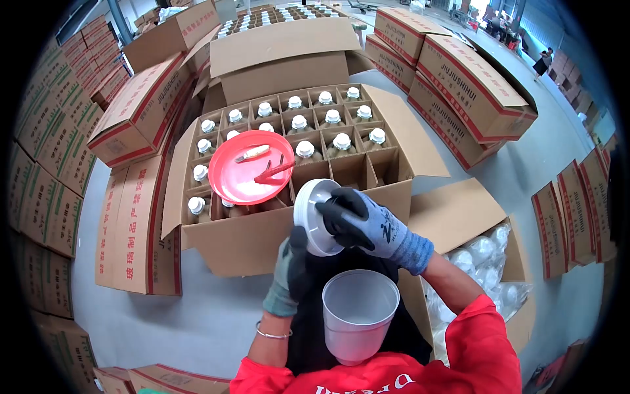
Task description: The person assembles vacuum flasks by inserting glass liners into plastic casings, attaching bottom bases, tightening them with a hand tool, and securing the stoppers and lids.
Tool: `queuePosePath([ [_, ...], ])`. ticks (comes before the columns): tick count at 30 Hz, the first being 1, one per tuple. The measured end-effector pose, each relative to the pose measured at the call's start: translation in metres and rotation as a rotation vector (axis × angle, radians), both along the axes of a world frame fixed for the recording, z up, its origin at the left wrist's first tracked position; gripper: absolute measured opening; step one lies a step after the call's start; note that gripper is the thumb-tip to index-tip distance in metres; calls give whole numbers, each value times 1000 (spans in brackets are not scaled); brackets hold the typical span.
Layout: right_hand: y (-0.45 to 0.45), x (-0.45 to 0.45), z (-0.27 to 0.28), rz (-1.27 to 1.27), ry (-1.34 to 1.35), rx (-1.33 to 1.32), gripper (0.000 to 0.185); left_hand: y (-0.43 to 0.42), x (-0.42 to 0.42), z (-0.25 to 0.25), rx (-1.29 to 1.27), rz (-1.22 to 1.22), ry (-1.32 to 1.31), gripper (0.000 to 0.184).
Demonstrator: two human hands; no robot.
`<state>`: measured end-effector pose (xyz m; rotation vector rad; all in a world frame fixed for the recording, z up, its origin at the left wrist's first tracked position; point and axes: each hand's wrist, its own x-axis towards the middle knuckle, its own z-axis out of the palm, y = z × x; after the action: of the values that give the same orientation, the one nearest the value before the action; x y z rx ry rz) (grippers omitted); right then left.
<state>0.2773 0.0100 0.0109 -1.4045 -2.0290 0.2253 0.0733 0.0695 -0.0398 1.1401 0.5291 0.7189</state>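
In front of my chest I hold a white round plastic bowl-like piece (pixel 314 226), tilted on its side, with ridges round its rim. My right hand (pixel 371 223), in a blue-grey glove with dark fingers, reaches into its hollow side and grips it. My left hand (pixel 289 276), in a grey-green glove, is closed against its lower left edge, its fingertips partly hidden. A translucent white plastic bucket (pixel 357 335) stands between my legs; its visible inside holds nothing. Just beyond, a red plastic dish (pixel 226 174) rests on the bottles, carrying a white-handled tool (pixel 252 153) and a red-handled tool (pixel 275 172).
A divided carton (pixel 246 246) of white-capped bottles (pixel 341 142) stands ahead, flaps open. To my right, an open carton (pixel 522 262) holds bagged clear plastic pieces (pixel 482 253). Closed cartons (pixel 469 79) are stacked on both sides. People (pixel 543 62) are far off.
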Motion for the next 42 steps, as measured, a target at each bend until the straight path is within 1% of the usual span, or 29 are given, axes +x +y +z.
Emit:
queuePosePath([
  [2,-3,-7,-5,-88,547,-179,59,-12,5,-8,196,54,82,46],
  [3,-1,-2,-25,39,1143,-481,61,-18,11,23,779,92,203,61],
  [4,1,0,-36,8,1787,-709,63,-11,16,16,1190,71,230,66],
  [5,-4,10,-38,155,1241,-466,65,-8,15,14,1414,21,303,66],
  [6,3,28,-45,175,1094,-494,68,-4,14,19,1638,-35,378,66],
  [7,9,45,-51,197,942,-511,71,-1,15,18,1773,-49,497,60],
  [8,15,63,-58,223,793,-518,73,0,15,13,1621,-51,514,58],
  [10,43,58,-13,-401,626,-884,66,0,15,3,1325,-54,535,55],
  [12,73,68,-63,-476,-77,-351,66,-7,13,13,638,-336,210,54],
  [13,87,70,-79,-490,-119,-324,65,-12,13,18,592,-515,181,54],
  [14,97,73,-80,-456,-136,-364,49,-14,14,19,542,-693,149,54],
  [16,125,103,-87,-459,-258,-329,58,-18,16,9,646,-766,207,53],
  [18,156,140,-85,-680,-230,-186,44,-10,18,1,507,-738,166,51],
  [20,189,194,-93,-786,-453,-170,46,2,21,-1,329,-763,162,50],
  [21,196,216,-108,-778,-460,-285,48,6,23,-2,235,-761,120,48],
  [23,206,251,-136,-759,-466,-512,54,7,28,-6,369,-714,87,40],
  [24,196,249,-145,-752,-347,-525,65,7,29,-8,433,-688,69,36],
  [25,191,241,-147,-789,-357,-490,65,10,28,-10,415,-697,96,37],
  [28,180,231,-130,-818,-292,-386,60,11,29,-11,174,-722,-21,38],
  [29,171,229,-120,-817,-253,-356,58,11,27,-11,197,-709,-5,39],
  [31,145,219,-79,-819,-255,-91,53,10,25,-13,246,-684,25,40],
  [32,127,212,-53,-819,-258,43,51,8,25,-12,253,-565,43,42],
  [34,81,192,-1,-707,-42,197,53,5,28,-13,275,-335,77,46],
  [36,43,180,17,-597,-55,341,55,13,43,-8,67,-64,74,49],
  [37,23,164,20,-555,124,286,57,27,52,-29,578,58,167,52],
  [39,-12,120,5,-447,510,213,60,32,65,-13,572,90,-10,55],
  [40,-25,98,-11,-375,717,200,60,28,65,-6,405,46,-167,57],
  [41,-39,71,-18,-361,630,280,58,23,62,-4,210,-1,-314,58],
  [42,-54,50,-23,-206,798,307,56,28,48,-24,-234,-91,-496,59],
])
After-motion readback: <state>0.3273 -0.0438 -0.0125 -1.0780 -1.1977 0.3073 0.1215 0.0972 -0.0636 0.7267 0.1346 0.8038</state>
